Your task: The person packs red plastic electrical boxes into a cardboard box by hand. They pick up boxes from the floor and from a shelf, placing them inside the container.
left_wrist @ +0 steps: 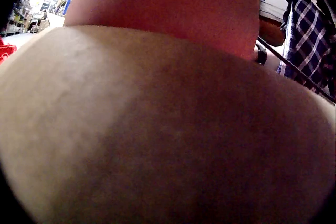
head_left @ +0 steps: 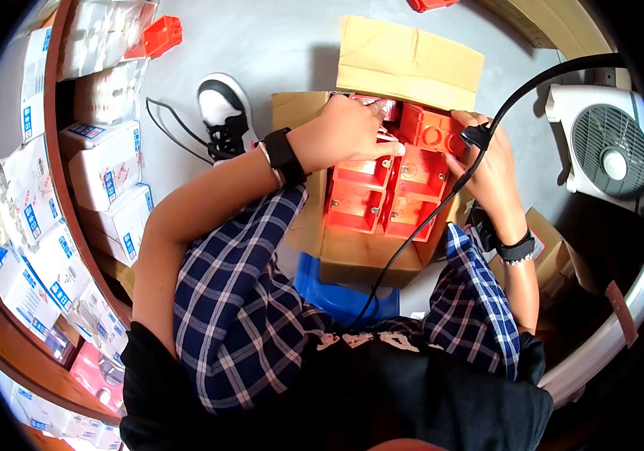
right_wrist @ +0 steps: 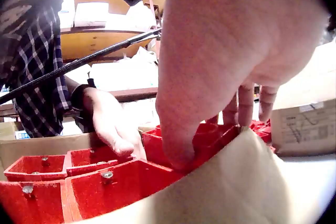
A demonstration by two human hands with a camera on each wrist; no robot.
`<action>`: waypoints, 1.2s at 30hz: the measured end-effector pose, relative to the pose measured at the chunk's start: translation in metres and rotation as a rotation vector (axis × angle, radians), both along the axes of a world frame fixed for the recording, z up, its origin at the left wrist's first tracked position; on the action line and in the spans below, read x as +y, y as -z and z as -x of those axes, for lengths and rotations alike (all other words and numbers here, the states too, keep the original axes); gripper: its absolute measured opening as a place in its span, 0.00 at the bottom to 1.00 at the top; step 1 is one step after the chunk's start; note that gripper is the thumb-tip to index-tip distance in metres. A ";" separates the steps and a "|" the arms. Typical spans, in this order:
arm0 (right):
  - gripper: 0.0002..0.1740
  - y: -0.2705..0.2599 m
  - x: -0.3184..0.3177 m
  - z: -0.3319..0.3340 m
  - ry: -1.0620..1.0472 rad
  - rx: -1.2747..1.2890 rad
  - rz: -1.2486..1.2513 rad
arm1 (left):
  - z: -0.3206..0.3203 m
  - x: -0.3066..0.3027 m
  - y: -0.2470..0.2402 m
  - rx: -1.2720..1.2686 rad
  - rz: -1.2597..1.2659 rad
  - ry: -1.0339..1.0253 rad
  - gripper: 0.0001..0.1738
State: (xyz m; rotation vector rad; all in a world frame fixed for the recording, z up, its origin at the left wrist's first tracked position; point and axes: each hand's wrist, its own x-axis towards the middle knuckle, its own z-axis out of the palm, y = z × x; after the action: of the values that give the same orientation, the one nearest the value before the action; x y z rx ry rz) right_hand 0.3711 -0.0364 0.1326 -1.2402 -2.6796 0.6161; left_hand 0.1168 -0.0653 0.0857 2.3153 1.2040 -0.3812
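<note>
A cardboard box (head_left: 371, 259) stands before the person, holding rows of red electrical back boxes (head_left: 356, 207) with their hollow sides up. Over the upper left of them is my left hand (head_left: 344, 131); its thumb and curled fingers grip a red back box (head_left: 388, 109) in the far row, largely hidden beneath the hand. On the opposite side my right hand (head_left: 491, 165) holds another red back box (head_left: 427, 128) at the far right, lying on its side, thumb nearer and fingers beyond. The left wrist view is filled by skin, while the right wrist view shows the right thumb against red plastic.
Raised behind is a cardboard flap (head_left: 412, 64). A black cable (head_left: 442, 203) crosses in front of the carton. A blue stool (head_left: 314, 289) sits below it, and a fan (head_left: 607, 146) at right. Shelves with white cartons (head_left: 107, 165) line the left; a loose red box (head_left: 162, 37) lies nearby.
</note>
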 end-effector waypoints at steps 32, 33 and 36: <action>0.53 0.007 -0.010 -0.031 0.118 0.447 -0.091 | -0.021 0.018 0.011 -0.193 0.150 -0.003 0.39; 0.54 0.008 -0.012 -0.032 0.144 0.428 -0.059 | -0.020 0.018 0.007 -0.163 0.172 -0.003 0.38; 0.44 -0.005 -0.009 -0.029 0.073 0.331 -0.143 | -0.020 0.015 0.013 -0.157 0.082 0.017 0.36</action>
State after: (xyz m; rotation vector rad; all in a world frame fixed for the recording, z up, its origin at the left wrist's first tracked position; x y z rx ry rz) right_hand 0.3997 -0.0451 0.1372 -1.0862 -2.3511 0.5532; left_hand 0.1364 -0.0504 0.0723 2.2412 1.0740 -0.2439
